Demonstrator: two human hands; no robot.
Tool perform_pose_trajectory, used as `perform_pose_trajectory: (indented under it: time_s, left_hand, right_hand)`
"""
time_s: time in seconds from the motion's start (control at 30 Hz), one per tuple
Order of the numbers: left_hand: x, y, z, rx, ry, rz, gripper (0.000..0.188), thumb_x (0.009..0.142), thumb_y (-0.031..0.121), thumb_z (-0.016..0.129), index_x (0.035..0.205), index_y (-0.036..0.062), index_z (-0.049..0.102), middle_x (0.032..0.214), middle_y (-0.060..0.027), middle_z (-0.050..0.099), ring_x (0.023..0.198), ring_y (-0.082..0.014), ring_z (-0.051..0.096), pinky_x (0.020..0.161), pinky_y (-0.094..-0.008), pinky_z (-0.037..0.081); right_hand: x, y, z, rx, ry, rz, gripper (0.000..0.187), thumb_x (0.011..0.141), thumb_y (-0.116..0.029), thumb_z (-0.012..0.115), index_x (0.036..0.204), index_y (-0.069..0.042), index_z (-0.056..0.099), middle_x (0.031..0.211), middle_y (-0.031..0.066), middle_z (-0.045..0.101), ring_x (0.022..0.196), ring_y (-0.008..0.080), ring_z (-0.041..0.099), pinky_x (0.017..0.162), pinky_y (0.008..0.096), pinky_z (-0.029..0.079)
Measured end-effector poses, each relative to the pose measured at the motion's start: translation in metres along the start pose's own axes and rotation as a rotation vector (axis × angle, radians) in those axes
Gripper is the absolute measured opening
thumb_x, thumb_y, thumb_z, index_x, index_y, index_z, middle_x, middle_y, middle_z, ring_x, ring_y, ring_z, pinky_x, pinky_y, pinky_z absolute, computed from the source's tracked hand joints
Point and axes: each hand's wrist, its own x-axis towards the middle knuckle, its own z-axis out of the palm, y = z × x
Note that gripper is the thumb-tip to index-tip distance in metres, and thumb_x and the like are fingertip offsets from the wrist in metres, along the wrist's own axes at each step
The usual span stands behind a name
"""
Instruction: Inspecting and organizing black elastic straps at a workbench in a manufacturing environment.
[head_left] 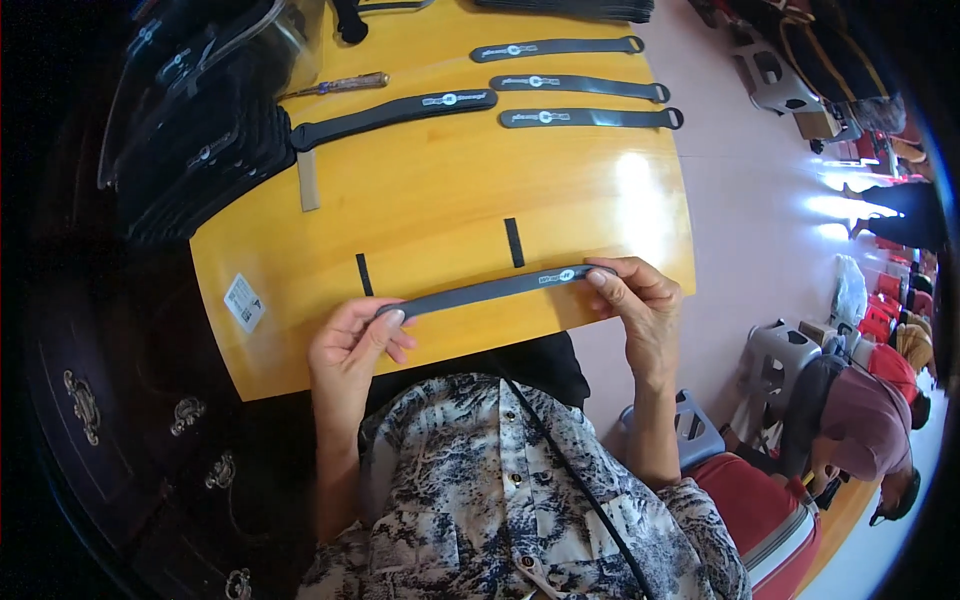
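Observation:
A dark grey strap (490, 291) with a white printed mark is stretched nearly level above the near part of the yellow table (450, 200). My left hand (352, 350) pinches its left end between thumb and fingers. At the right end, beside the printed mark, my right hand (642, 308) grips it the same way. Just beyond the strap, two short black strips (364, 274) lie on the tabletop. Farther back on the right, three similar straps with ring ends (582, 88) lie side by side. A stack of straps (400, 119) sits left of them.
A screwdriver (338, 86) lies behind the stack. Black straps in clear bags (205, 130) are piled at the far left. A tan strip (309, 182) and a white label (244, 303) are on the table. Grey stools (785, 352) and a seated person (865, 420) are to the right.

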Motion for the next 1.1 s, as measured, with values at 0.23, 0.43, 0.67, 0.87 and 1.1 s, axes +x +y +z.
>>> perform_pose_trajectory:
  time_s: [0.23, 0.43, 0.67, 0.87, 1.1]
  left_hand:
    - [0.006, -0.007, -0.013, 0.052, 0.250, 0.095, 0.009, 0.087, 0.001, 0.063, 0.095, -0.0035, 0.063, 0.082, -0.0080, 0.066, 0.068, -0.0129, 0.062, 0.061, -0.0236, 0.049]
    - [0.013, -0.002, -0.016, 0.092, 0.211, 0.122, 0.013, 0.089, 0.001, 0.059, 0.100, -0.0036, 0.065, 0.085, -0.0035, 0.060, 0.072, -0.0089, 0.056, 0.062, -0.0200, 0.045]
    - [0.030, 0.002, -0.010, 0.202, 0.473, 0.131, 0.014, 0.088, 0.000, 0.061, 0.102, -0.0026, 0.063, 0.083, -0.0011, 0.061, 0.070, -0.0037, 0.053, 0.063, -0.0180, 0.044]
    - [0.041, -0.003, -0.015, 0.303, 0.519, 0.235, 0.014, 0.086, -0.001, 0.064, 0.100, -0.0012, 0.062, 0.081, -0.0010, 0.062, 0.069, -0.0032, 0.053, 0.061, -0.0180, 0.044]
    - [0.046, -0.008, -0.016, 0.356, 0.541, 0.269, 0.013, 0.086, 0.000, 0.065, 0.098, -0.0009, 0.062, 0.079, -0.0026, 0.063, 0.067, -0.0044, 0.055, 0.059, -0.0189, 0.045]
  right_hand:
    - [0.019, 0.001, 0.016, -0.039, 0.005, 0.061, 0.012, 0.084, -0.011, 0.070, 0.088, 0.000, 0.067, 0.075, 0.0004, 0.065, 0.061, 0.0038, 0.053, 0.056, 0.0166, 0.042]
    - [0.024, -0.006, 0.021, -0.089, -0.026, 0.092, 0.014, 0.090, -0.016, 0.064, 0.094, -0.003, 0.066, 0.077, 0.0004, 0.065, 0.062, 0.0039, 0.053, 0.055, 0.0168, 0.042]
    - [0.033, -0.006, 0.030, -0.130, -0.030, 0.037, 0.014, 0.087, -0.015, 0.069, 0.087, -0.002, 0.064, 0.071, -0.0005, 0.063, 0.058, 0.0033, 0.052, 0.051, 0.0167, 0.039]
    - [0.046, -0.009, 0.039, -0.232, 0.017, 0.018, 0.017, 0.083, -0.014, 0.073, 0.082, -0.001, 0.063, 0.067, -0.0021, 0.060, 0.056, 0.0022, 0.049, 0.048, 0.0164, 0.036]
    - [0.053, -0.010, 0.045, -0.265, 0.048, -0.004, 0.018, 0.082, -0.014, 0.074, 0.079, -0.001, 0.063, 0.066, -0.0034, 0.058, 0.053, 0.0012, 0.046, 0.046, 0.0155, 0.033]
